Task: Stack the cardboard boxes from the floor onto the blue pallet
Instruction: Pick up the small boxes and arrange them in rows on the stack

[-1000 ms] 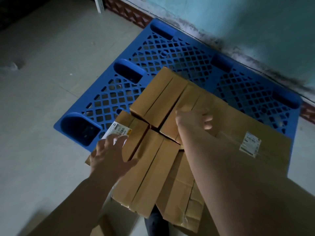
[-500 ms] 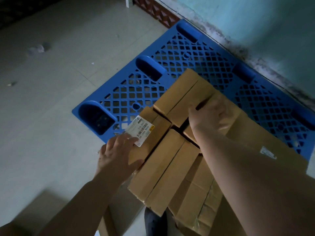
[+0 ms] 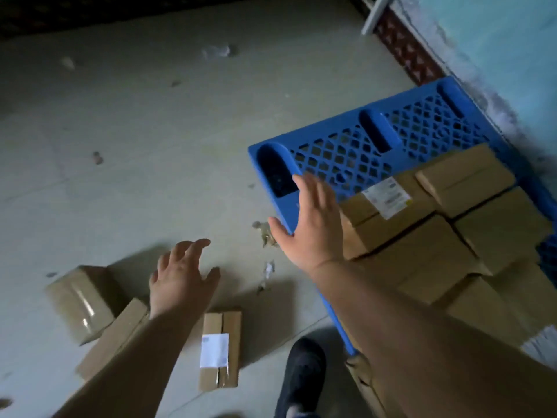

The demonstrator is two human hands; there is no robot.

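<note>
Blue pallet [image 3: 337,152]: carries stacked cardboard boxes [image 3: 470,206].
Floor [image 3: 150,146]: three loose boxes [image 3: 220,348].
Left hand [image 3: 180,279]: grip spread, empty.
Right hand [image 3: 313,224]: grip spread, empty.

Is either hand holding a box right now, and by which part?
Neither. The left hand and right hand are both open and empty, no grip on any box.

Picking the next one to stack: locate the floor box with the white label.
In the head view, the labelled box lies on the floor at bottom centre, between the left forearm and the black shoe.

Three floor boxes [image 3: 220,348]; one pallet [image 3: 340,155]; two hands [image 3: 313,224].
</note>
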